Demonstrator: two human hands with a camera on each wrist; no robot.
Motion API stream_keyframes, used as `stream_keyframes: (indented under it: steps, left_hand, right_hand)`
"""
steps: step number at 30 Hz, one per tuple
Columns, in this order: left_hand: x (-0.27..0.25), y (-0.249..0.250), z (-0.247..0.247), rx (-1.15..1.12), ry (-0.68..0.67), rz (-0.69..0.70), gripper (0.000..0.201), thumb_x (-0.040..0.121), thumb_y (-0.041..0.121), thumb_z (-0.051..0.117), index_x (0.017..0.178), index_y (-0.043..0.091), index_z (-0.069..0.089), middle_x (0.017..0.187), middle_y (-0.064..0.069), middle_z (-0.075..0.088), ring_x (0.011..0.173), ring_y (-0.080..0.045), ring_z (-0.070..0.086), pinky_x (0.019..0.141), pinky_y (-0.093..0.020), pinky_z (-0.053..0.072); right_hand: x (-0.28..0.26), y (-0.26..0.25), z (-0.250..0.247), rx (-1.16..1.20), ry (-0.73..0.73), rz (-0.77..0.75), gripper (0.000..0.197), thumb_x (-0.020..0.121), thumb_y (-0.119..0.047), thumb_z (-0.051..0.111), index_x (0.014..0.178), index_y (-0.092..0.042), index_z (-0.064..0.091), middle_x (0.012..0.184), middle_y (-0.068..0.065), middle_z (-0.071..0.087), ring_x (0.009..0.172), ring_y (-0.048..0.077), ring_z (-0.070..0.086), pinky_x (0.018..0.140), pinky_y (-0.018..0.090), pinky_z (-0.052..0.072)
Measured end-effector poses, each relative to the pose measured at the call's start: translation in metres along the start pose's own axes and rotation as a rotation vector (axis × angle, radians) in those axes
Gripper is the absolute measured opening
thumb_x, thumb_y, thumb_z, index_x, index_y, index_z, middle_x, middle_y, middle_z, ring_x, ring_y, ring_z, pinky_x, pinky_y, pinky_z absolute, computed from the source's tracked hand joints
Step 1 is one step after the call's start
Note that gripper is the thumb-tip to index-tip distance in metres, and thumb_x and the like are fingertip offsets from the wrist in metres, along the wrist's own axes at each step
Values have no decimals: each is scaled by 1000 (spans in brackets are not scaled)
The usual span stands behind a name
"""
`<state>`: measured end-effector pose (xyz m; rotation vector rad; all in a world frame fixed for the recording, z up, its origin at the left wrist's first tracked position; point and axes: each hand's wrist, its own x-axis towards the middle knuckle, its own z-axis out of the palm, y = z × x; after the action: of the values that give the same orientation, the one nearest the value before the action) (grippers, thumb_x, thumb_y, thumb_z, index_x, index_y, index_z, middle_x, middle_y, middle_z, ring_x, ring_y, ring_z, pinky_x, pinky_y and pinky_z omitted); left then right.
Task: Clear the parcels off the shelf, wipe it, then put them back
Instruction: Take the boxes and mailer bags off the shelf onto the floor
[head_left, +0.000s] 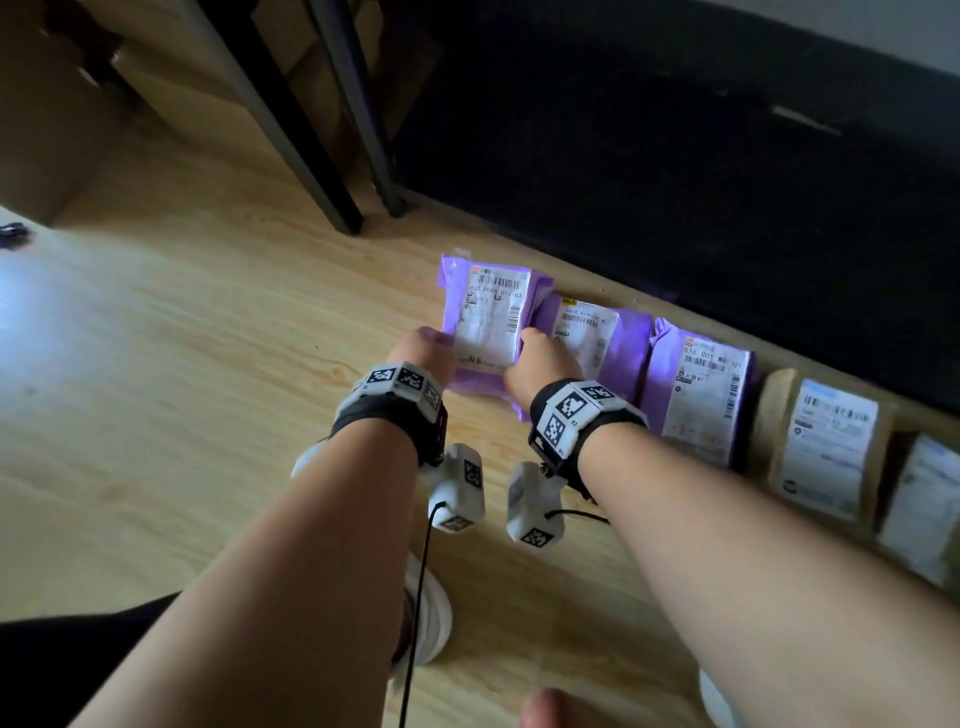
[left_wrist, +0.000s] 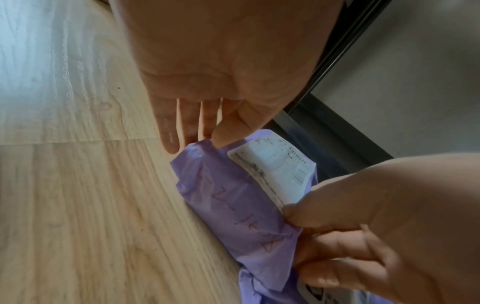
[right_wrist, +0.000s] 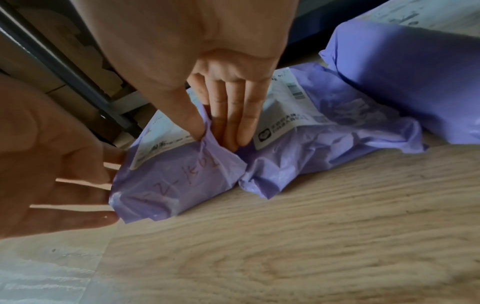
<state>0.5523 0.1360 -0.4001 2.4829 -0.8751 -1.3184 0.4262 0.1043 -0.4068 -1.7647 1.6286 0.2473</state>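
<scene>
Head view showed the leftmost purple mailer bag (head_left: 485, 317) lying on the wood-grain floor (head_left: 182, 332) between the two hands, its white shipping label facing up. The left hand (head_left: 423, 351) pressed nearly straight fingers (left_wrist: 170, 133) against the bag's left edge, thumb on top, while the right hand (head_left: 540, 364) pinched the bag's right edge between thumb and fingers (right_wrist: 230, 115), the plastic bunched there. Touching it on the right-hand side lay a second purple mailer (head_left: 597, 332), flatter and crumpled, then a third purple mailer (head_left: 698, 384) just beyond the right wrist, then a brown padded envelope (head_left: 821, 441) and a pale parcel (head_left: 924, 504) farther out along a dark baseboard (head_left: 675, 182). Ahead of the left hand stood black metal legs (head_left: 291, 114), perhaps the shelf's frame, with cardboard boxes (head_left: 62, 130) behind. Judging from the row on the floor, clearing looked done or nearly so; whether this bag was being set down or picked up could not be told, no cloth was visible, and whether wiping had happened could not be told.
</scene>
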Motion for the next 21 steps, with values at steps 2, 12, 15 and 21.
stream_keyframes:
  steps: [2, 12, 15, 21]
  left_hand:
    - [2, 0, 1, 24, -5, 19, 29, 96, 12, 46, 118, 10, 65, 121, -15, 65, 109, -30, 61, 78, -26, 41]
    - [-29, 22, -33, 77, 52, 61, 53, 92, 4, 39, 144, 16, 40, 138, -9, 54, 119, -27, 56, 98, -33, 46]
    - [-50, 38, -53, 115, 137, 141, 48, 91, 2, 38, 136, 13, 50, 134, -9, 56, 119, -27, 56, 94, -30, 44]
    - [-96, 61, -95, 237, 309, 260, 43, 91, 7, 42, 131, 14, 57, 133, -10, 58, 122, -29, 55, 98, -30, 43]
  right_hand:
    - [1, 1, 0, 14, -3, 10, 30, 87, -7, 50, 116, -7, 56, 113, 14, 66, 106, 33, 61, 87, 35, 49]
    - [-18, -14, -39, 21, 118, -68, 37, 92, -12, 47, 129, -9, 46, 121, 13, 62, 109, 32, 60, 75, 29, 41]
    - [-32, -23, -62, 64, 190, -94, 34, 92, -10, 46, 126, -8, 48, 118, 13, 62, 106, 33, 60, 72, 29, 41]
    - [-74, -42, -107, 75, 297, -195, 38, 92, -8, 45, 131, -9, 46, 112, 11, 64, 100, 30, 62, 75, 32, 48]
